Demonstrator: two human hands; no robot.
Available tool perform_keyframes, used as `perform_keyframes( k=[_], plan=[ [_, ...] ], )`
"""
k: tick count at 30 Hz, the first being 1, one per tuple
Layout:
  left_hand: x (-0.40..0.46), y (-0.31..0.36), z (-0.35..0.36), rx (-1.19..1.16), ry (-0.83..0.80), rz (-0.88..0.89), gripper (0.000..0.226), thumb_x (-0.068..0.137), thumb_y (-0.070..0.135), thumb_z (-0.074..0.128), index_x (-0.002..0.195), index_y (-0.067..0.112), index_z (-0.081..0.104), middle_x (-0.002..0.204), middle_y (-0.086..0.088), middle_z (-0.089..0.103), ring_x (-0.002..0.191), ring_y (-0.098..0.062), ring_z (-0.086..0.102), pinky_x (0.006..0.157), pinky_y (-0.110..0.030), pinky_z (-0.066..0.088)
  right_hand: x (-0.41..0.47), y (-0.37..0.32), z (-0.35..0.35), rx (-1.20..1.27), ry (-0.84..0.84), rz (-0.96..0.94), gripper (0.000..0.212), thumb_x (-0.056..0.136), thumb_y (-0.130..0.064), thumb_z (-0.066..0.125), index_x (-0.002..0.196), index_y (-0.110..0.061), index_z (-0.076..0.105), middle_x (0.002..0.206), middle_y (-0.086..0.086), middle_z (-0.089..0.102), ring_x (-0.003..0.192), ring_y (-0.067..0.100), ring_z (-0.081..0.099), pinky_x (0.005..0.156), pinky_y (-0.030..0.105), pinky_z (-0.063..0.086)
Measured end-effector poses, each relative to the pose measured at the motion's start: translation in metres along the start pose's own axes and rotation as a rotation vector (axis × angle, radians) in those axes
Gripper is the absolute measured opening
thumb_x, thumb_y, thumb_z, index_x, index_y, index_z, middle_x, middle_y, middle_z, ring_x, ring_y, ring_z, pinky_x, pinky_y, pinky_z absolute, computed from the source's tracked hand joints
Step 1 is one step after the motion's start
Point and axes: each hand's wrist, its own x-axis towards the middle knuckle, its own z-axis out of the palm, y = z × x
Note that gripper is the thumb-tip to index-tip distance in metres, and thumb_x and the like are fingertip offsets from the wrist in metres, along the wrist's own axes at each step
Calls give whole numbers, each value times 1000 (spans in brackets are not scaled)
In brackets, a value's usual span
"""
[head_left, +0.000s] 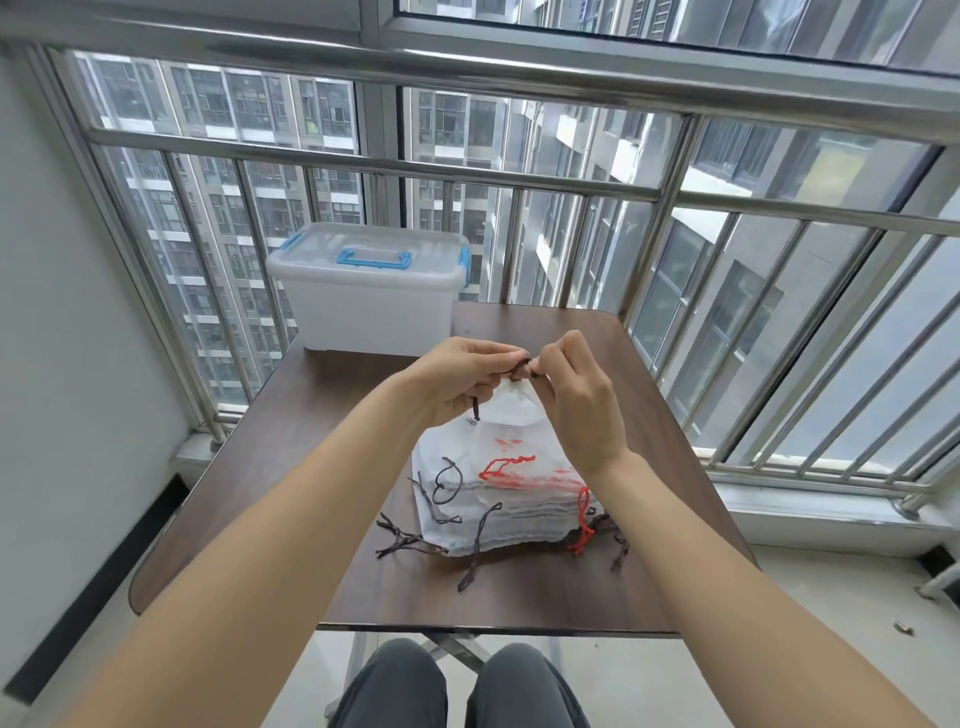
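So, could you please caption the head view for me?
Left hand and right hand pinch the cord of a pouch above the stack.

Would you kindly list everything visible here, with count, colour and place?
held pouch: one, white, lifted above the stack, dark cord at its top
pouch stack: one pile, white with dark brown and red cords, table middle
storage box: one, translucent white, blue handle and latches, table's far left corner
table: one, dark brown, before the person
railing: one, steel, behind the table
small metal piece: one, silvery, floor at right
knees: two, grey trousers, below the table's near edge
left hand: pinches the dark cord
right hand: pinches the dark cord
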Motion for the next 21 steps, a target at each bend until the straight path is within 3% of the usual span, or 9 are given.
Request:
perform_keyframes(
  k=[4,6,11,16,21],
  plan=[
    [1,-1,2,124,118,62,10,88,12,63,92,9,71,76,-2,61,54,-7,35,44,-13,31,1,3,0,-7,6,5,19,87,-7,57,70,-1,57,69,12,49,49,21,46,47,28,49],
    [1,-1,4,177,188,107,8,88,13,63,85,12,71,74,-1,61,58,-9,38,48,-16,33,0,5,0,25,-19,43,18,86,-11,60,72,-1,61,71,11,53,52,19,50,52,21,48],
    [4,-5,0,319,432,182,11,92,16,58,93,12,68,79,0,64,63,-6,56,53,-16,40,1,7,-8,313,33,491,3,79,-7,70,82,-7,72,78,5,68,68,7,60,66,11,48],
    [6,-15,-8,347,548,180,13,92,16,58,94,10,69,83,-3,66,68,-8,60,59,-17,43,1,7,-17,337,-45,737,5,82,-14,69,79,-10,70,69,-3,66,64,3,58,61,6,42],
    [6,-18,-3,319,657,170,14,92,15,56,88,11,69,82,-4,65,77,-14,62,60,-18,42,3,4,-15,360,-15,933,10,82,-16,69,74,-12,67,62,-11,61,66,9,61,76,30,50]
  ],
)
